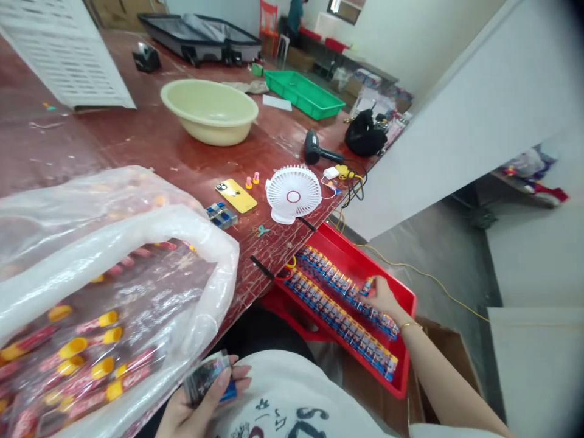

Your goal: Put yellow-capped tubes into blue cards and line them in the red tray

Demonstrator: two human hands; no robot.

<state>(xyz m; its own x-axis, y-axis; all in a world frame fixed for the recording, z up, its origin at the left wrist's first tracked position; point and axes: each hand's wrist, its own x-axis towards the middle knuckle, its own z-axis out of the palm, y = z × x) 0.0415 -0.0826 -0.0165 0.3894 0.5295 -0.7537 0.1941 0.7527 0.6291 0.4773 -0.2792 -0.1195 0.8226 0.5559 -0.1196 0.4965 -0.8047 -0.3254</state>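
My left hand [205,398], low at the front, is closed round a small dark stack of printed pieces [206,377] with a blue edge; their kind is unclear. Over the red tray [404,365], my right hand [383,299] pinches a small blue-and-orange printed tube [366,286]. Two long rows of such tubes [337,316] stand side by side in the tray. On the left lies a large clear plastic bag [182,225], its mouth folded open. Inside it are several pink tubes with yellow caps [86,377], lying loose.
On the dark red table [132,140] are a cream basin [210,115], a white fan [293,191], a yellow phone [237,194], small scissors [261,230], a hair dryer [319,149] and a green tray [303,94]. An open suitcase [201,39] lies behind. A person [295,18] stands far off.
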